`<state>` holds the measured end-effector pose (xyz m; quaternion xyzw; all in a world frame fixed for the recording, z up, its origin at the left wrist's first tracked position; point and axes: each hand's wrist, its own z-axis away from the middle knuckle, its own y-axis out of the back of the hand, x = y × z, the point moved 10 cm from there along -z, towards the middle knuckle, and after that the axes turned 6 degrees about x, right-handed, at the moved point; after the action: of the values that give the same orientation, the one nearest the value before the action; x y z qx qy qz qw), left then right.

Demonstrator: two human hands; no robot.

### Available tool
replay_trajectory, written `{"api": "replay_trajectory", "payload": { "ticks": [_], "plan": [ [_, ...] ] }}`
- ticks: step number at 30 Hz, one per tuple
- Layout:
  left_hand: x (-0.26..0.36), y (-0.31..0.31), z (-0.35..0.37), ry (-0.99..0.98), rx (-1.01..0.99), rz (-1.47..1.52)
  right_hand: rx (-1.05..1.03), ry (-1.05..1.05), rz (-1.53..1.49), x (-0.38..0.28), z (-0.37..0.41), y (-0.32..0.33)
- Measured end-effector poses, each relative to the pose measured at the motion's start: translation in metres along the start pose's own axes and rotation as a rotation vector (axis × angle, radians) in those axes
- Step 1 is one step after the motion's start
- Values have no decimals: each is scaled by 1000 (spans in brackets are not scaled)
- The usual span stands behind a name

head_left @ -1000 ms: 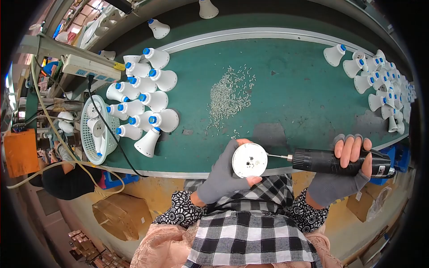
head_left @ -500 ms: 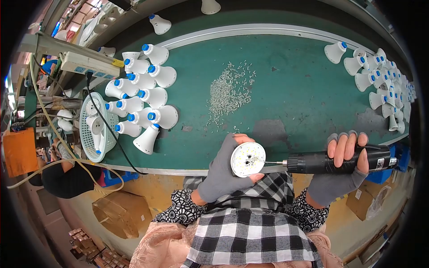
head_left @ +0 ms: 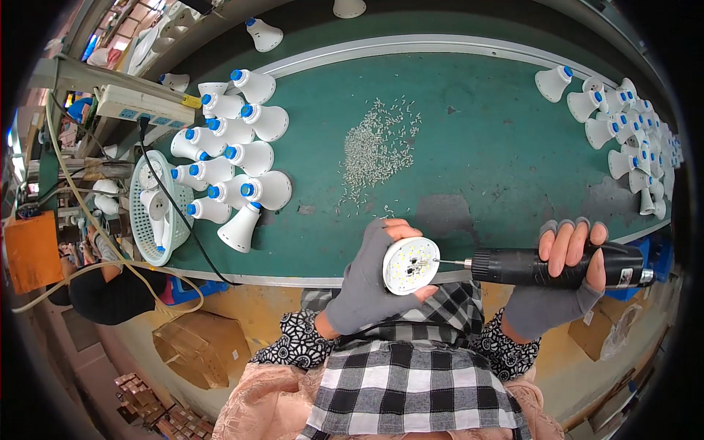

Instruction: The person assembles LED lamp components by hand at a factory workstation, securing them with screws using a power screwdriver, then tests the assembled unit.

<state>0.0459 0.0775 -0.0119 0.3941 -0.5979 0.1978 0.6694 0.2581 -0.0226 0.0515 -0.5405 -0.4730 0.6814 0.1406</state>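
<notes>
My left hand, in a grey fingerless glove, holds a round white lamp piece with its LED board facing right and up. My right hand, also gloved, is wrapped round a black electric screwdriver lying level. The thin bit reaches the right edge of the board; whether a screw sits at its tip is too small to tell. Beyond my left hand, a heap of small screws is spread on the green table.
White lamp housings with blue caps stand at the left, and more at the right. A pale basket holds further parts. A power strip with a black cable is at the upper left. Cardboard boxes lie below.
The lamp piece in my left hand has shifted slightly right and down and its face has turned a little. The screwdriver stays level, its bit still at the board's right side.
</notes>
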Motion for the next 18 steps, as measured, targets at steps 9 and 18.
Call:
{"api": "replay_trajectory", "payload": {
  "ticks": [9, 18],
  "plan": [
    [-4, -1, 0, 4, -2, -48, -79, 104, 97, -13, 19, -13],
    [-7, -1, 1, 62, 14, 16, -184, 92, 180, -12, 33, -35]
  ]
}}
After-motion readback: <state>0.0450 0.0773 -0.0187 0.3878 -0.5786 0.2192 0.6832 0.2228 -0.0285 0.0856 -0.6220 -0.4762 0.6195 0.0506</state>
